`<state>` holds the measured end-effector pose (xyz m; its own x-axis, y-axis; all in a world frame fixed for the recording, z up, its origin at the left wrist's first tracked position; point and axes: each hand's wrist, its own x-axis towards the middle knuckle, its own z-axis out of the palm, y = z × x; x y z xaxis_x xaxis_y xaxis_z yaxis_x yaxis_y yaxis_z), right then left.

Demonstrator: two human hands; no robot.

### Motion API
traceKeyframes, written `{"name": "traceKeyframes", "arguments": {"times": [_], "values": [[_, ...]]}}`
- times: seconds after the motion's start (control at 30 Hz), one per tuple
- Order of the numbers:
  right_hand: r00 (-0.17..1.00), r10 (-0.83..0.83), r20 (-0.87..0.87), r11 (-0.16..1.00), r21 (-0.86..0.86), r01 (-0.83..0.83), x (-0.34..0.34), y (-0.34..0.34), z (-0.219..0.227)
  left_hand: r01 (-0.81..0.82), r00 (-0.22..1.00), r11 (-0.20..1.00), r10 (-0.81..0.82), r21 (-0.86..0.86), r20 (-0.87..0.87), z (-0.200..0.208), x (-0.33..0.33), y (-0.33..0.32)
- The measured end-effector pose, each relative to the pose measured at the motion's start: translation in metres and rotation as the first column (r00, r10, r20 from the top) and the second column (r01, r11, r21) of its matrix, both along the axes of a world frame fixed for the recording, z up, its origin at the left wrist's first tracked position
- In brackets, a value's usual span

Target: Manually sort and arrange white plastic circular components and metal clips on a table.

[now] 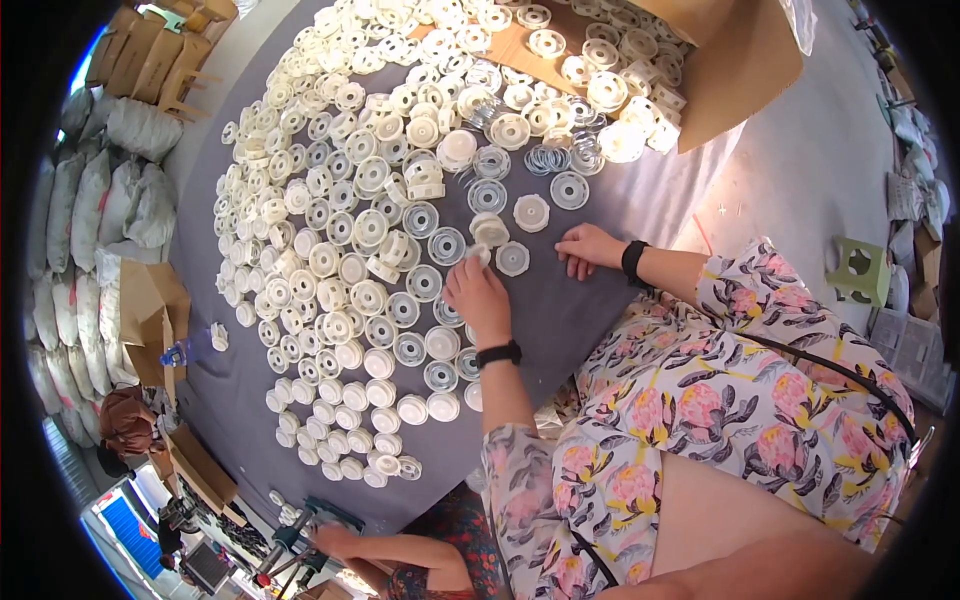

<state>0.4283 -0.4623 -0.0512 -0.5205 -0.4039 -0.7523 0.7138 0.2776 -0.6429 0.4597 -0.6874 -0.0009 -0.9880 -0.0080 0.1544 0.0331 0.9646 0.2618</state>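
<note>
My left hand (480, 302), with a dark band at its wrist, has its fingers closed on a small whitish plastic part (482, 254); the fingers hide much of it. Beside it on the grey cloth lie an octagonal white plastic cap (512, 259) and a round cap (487, 230). Another octagonal cap (531, 212) is a little farther off. My right hand (590, 250) rests low over the cloth to the right, palm down, fingers loosely bent and apart, with nothing in it. Clear ribbed discs (447, 246) line the left side of my left hand.
Many white round plastic parts (340, 225) cover the grey-clothed table (560, 330). An open cardboard box (740, 70) spills more at the far right, near metal rings (548, 160). At lower left another person's hand (335, 541) is by a bench device. White sacks (90, 200) are stacked left.
</note>
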Motion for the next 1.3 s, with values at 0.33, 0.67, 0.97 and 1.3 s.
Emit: {"name": "traceKeyframes", "arguments": {"times": [0.33, 0.67, 0.97, 1.3], "values": [[1.0, -0.01, -0.014, 0.998, 0.057, 0.011, 0.0, 0.014, -0.003, -0.176, 0.967, 0.884, 0.073, 0.432, 0.246, -0.019, 0.1, 0.038], [1.0, -0.013, 0.01, 0.998, 0.062, 0.012, 0.0, 0.013, -0.003, -0.064, 0.968, 0.929, -0.03, 0.365, 0.248, -0.009, 0.125, 0.038], [1.0, -0.01, 0.018, 0.997, 0.071, 0.008, 0.001, 0.009, 0.0, -0.439, 0.898, 0.881, 0.425, 0.174, 0.113, 0.006, 0.139, -0.048], [0.999, -0.024, 0.022, 0.997, 0.074, 0.022, 0.001, 0.013, 0.004, -0.3, 0.953, 0.938, 0.284, 0.175, 0.108, 0.017, 0.094, -0.024]]}}
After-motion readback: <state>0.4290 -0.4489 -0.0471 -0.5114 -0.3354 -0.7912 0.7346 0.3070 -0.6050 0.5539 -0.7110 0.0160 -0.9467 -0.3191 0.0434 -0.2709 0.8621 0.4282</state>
